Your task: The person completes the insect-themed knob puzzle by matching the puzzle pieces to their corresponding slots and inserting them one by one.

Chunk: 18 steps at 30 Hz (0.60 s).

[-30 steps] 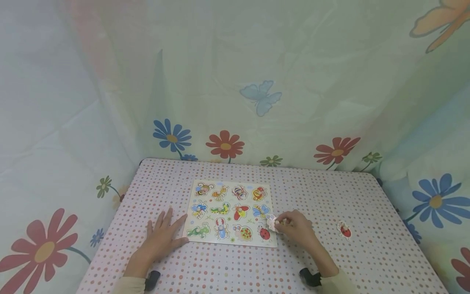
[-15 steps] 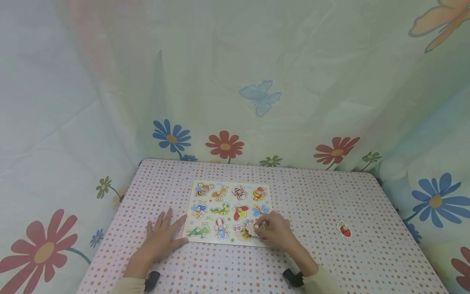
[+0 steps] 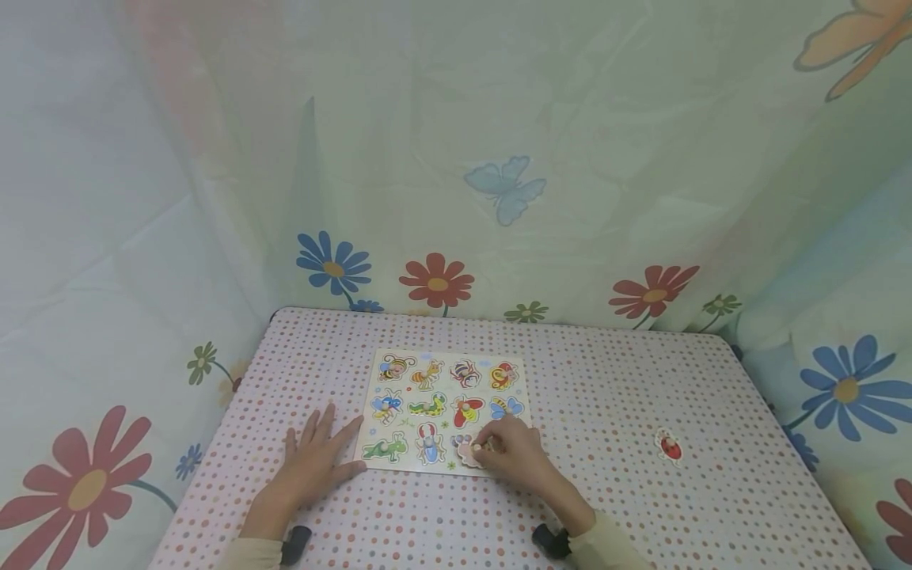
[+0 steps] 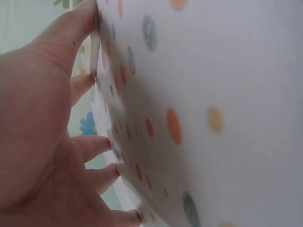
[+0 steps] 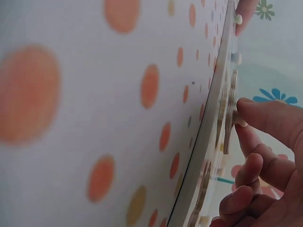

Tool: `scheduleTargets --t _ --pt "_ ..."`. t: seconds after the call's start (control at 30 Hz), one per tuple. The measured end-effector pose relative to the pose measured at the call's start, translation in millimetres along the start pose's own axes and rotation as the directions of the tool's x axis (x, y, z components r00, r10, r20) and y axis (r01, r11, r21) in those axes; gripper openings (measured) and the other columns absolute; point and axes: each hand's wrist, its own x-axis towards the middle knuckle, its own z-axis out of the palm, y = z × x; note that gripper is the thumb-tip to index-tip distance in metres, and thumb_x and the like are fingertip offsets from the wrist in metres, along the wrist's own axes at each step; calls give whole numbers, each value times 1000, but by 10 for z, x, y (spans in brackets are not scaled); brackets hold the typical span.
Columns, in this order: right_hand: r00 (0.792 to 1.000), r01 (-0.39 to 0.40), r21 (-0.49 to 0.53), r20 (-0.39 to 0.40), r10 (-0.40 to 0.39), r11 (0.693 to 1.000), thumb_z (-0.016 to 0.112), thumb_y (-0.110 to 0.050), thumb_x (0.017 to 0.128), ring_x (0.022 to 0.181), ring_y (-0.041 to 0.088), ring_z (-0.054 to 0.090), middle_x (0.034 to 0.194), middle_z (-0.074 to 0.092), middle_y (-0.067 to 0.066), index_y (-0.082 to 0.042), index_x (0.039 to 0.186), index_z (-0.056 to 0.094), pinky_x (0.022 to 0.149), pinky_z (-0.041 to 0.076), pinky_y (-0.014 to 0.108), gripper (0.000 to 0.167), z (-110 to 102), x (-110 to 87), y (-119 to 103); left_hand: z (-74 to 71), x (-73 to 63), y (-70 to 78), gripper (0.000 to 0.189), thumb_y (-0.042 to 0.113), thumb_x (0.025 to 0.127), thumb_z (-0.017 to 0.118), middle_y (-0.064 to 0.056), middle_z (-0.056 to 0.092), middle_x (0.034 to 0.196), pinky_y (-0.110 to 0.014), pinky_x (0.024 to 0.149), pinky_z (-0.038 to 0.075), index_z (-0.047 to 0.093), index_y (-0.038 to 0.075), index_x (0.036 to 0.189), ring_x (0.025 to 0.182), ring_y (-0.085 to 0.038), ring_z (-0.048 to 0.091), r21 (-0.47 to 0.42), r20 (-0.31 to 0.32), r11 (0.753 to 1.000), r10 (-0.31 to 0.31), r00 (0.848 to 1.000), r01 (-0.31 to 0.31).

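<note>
A wooden peg puzzle board [image 3: 406,355] printed with insects lies on the table. My right hand [image 3: 518,455] pinches the knob of a pinkish snail puzzle piece [image 3: 465,454] over the snail picture in the bottom row. In the right wrist view, thumb and forefinger hold that knob, and the puzzle piece [image 5: 231,113] is at the board's face; whether it sits in the recess I cannot tell. My left hand [image 3: 313,461] lies with fingers spread, its fingertips at the board's left edge. The board's lower right corner is hidden behind my right hand.
A ladybug puzzle piece [image 3: 669,446] lies alone on the table to the right of the board. The table's dotted cover [image 3: 606,372] runs back to a flower-printed curtain [image 3: 570,237].
My right hand has moved left with the snail piece, from the board's right edge to the snail picture in the bottom row. My left hand has stayed put.
</note>
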Motion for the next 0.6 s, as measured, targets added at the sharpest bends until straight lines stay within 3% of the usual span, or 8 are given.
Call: scheduleTargets --t 0.6 --pt "999 -17 -53 41 19 998 83 -21 80 68 10 42 72 48 -8 -22 85 73 64 30 32 11 81 43 -9 20 -1 -22 78 61 91 61 -22 6 165 -75 108 -6 36 28 157 148 -49 2 -7 -2 1000 9 1000 -9"
